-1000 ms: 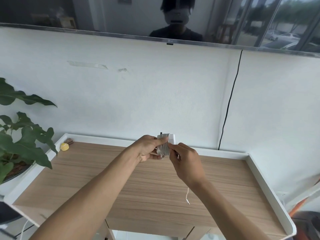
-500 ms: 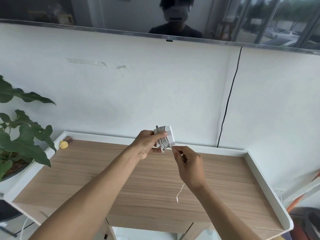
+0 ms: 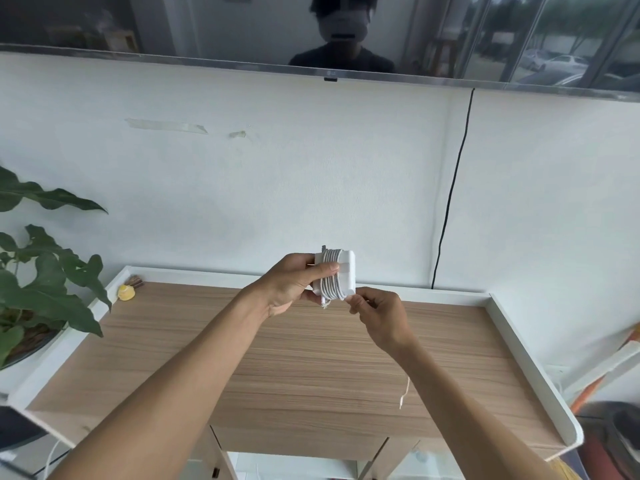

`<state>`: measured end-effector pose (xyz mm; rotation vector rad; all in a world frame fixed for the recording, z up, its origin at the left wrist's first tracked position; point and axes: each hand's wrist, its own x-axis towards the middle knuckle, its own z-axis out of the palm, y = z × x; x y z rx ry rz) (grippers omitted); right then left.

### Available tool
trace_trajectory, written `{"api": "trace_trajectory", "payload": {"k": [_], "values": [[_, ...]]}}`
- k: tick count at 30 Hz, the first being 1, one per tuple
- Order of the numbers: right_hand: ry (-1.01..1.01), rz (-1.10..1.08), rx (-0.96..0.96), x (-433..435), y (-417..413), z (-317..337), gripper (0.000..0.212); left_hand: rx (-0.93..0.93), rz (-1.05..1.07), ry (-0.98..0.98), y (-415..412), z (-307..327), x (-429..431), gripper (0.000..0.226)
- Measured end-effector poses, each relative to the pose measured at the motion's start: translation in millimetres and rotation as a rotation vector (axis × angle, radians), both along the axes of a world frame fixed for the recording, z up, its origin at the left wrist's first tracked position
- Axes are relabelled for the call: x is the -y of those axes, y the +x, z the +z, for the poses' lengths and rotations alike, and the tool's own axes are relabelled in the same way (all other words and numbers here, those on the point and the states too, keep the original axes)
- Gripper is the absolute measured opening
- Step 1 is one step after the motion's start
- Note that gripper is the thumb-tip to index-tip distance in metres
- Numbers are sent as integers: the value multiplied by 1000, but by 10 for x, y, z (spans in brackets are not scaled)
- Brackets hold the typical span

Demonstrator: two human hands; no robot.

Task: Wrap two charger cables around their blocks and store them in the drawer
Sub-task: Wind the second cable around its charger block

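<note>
A white charger block (image 3: 347, 271) is held up above the back of the wooden table (image 3: 311, 368), with several turns of white cable (image 3: 331, 275) wound around its middle. My left hand (image 3: 291, 284) grips the block, thumb pressed across the coils. My right hand (image 3: 379, 315) sits just below and right of the block, fingers pinched on the cable where it leaves the coils. The cable's loose tail (image 3: 405, 393) hangs below my right wrist, plug end dangling over the tabletop. I see no second charger and no drawer.
The table has a raised white rim (image 3: 526, 351). A small yellow object (image 3: 125, 292) and a brown item lie in its back left corner. A leafy plant (image 3: 41, 282) stands at the left. A black cord (image 3: 450, 202) runs down the wall below a screen.
My right hand carried the cable round the block once more and dropped below its right corner. The hanging tail swung from under the middle to the right of my right forearm.
</note>
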<state>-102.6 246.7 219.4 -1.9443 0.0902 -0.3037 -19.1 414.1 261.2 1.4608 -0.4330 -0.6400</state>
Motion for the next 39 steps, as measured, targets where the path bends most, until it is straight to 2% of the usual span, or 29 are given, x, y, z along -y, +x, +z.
{"api": "trace_trajectory", "payload": {"k": [4,7,9,13,16,21,26,30,36,39], "values": [[-240,151,-141,181,105,169,27,45,-150,144,-9,39,-111,50],[-426,263,-272,204,188,373,28,116,-238,267,-51,13,-136,43],[-422,337,-363,199,214,481,26,126,-266,307,-61,2,-165,36],[-230,418,-450,258,220,588,44,148,-284,379,-84,-10,-251,28],[-360,385,-448,168,240,617,33,175,-280,417,-102,-52,-252,29],[-516,184,-333,0,278,579,25,262,-143,413,-44,-88,-253,36],[-589,53,-95,-174,174,517,31,328,116,441,9,-165,-201,36],[-674,47,63,-325,83,391,30,254,225,372,40,-189,-146,43],[-697,7,204,-291,41,283,22,50,177,240,46,-138,-130,31],[-777,-13,247,-292,-23,233,19,-22,218,217,39,-129,-65,27]]}}
